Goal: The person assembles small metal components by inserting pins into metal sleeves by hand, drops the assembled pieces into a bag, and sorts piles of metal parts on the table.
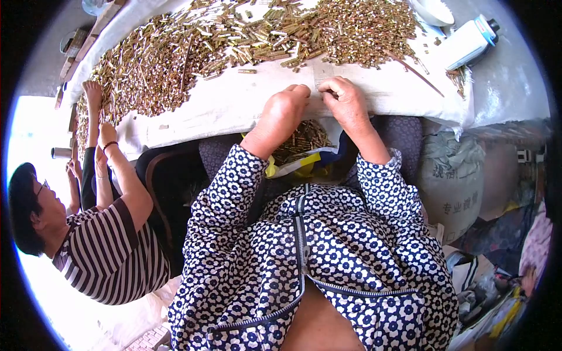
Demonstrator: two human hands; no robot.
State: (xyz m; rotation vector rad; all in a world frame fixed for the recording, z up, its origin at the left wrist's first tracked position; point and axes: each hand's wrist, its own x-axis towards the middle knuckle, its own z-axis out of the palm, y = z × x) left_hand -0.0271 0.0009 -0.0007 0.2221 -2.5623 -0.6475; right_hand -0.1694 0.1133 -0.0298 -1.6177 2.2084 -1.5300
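My left hand (283,114) and my right hand (346,104) face each other just over the near edge of the cloth-covered table (234,96). The fingers of both are curled in and pinched, their tips close together; anything between them is too small or hidden to name. Beyond them spreads a wide heap of small brass-coloured metal pieces (158,64), with longer tube-like pieces (263,38) in the middle. Below my hands, an open bag (321,161) with yellow and blue parts lies at my lap, with more brass-coloured pieces (304,140) in it.
At the far right a white-and-blue can (468,42) lies tilted by a white bowl (434,10). A thin brown stick (417,73) rests on the cloth. To my left sits a person in a striped shirt (105,251), arms at the heap. A filled sack (451,175) stands right.
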